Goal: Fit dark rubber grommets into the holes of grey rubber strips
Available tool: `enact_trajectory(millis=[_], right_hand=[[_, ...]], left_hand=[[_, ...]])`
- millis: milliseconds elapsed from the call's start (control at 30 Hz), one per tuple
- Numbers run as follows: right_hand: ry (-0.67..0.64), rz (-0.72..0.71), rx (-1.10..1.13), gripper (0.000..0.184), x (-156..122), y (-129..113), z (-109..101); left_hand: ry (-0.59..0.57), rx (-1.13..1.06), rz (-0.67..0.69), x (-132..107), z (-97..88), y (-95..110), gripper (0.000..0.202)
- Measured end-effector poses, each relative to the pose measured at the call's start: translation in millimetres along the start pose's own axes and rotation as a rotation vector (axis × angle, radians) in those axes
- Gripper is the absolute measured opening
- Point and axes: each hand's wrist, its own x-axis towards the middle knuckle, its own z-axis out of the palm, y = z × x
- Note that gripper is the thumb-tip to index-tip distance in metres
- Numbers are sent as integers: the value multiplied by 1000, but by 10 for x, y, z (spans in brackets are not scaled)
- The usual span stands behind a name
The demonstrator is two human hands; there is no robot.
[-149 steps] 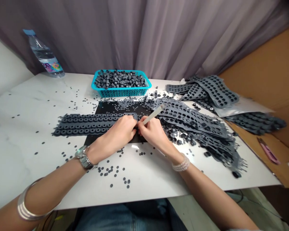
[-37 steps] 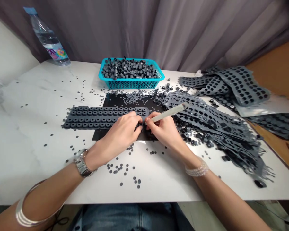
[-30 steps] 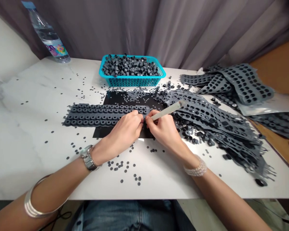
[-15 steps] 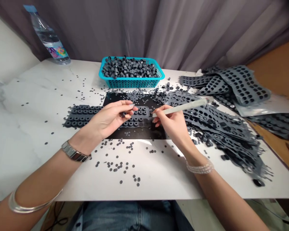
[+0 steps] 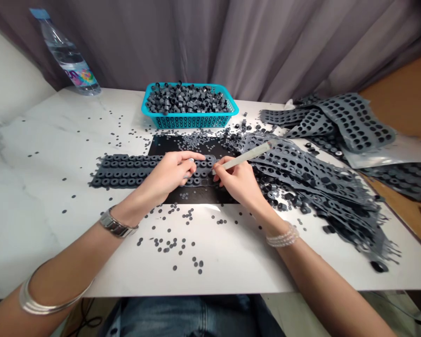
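A dark grey rubber sheet (image 5: 121,172) with rows of raised round rings lies across a black mat (image 5: 177,195). My left hand (image 5: 173,171) rests on the sheet's right part, index finger stretched along the rings and the thumb and other fingers curled in. Whether a small piece sits inside those curled fingers is hidden. At the sheet's right end, my right hand (image 5: 236,177) pinches a slim, pale, flat-handled tool (image 5: 250,154) like a pen. Its handle slants up to the right, and its working tip is hidden by the fingers.
Behind the mat stands a turquoise basket (image 5: 191,122) heaped with small black rings. Punched rubber sheets (image 5: 315,187) pile up at right, with more sheets (image 5: 354,121) behind. Small dark discs (image 5: 168,245) lie scattered on the white table. A water bottle (image 5: 70,58) stands back left.
My left hand has come down onto the sheet, its index finger now straightened. My right hand has moved slightly left with the tool, closer to the sheet's end.
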Motion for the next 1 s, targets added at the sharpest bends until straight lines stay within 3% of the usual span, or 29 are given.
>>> enact_trajectory(millis=[100,200,333,633,767,900,1000], right_hand=[[15,-13,24,19,-2,7,-1],[19,-25,25,18,-1,2,-5],[-2,-38,-30,20,-6,-27,-11],[13,-95,-105,21,-6,-89,29],[49,-154,-220,21,6,-121,75],[36,-114,-169,21,10,-113,72],[66,-53,-15,20,16,-78,20]], left_hand=[[73,507,209,-38,36,11,29],[46,831,311,-58,54,12,29],[32,951,326,-43,92,-21,35],[86,1091,368,16,225,-98,24],[129,875,358,-42,157,-12,16],[261,175,254,-91,-84,132,10],[159,-328,54,-64,-226,147,9]])
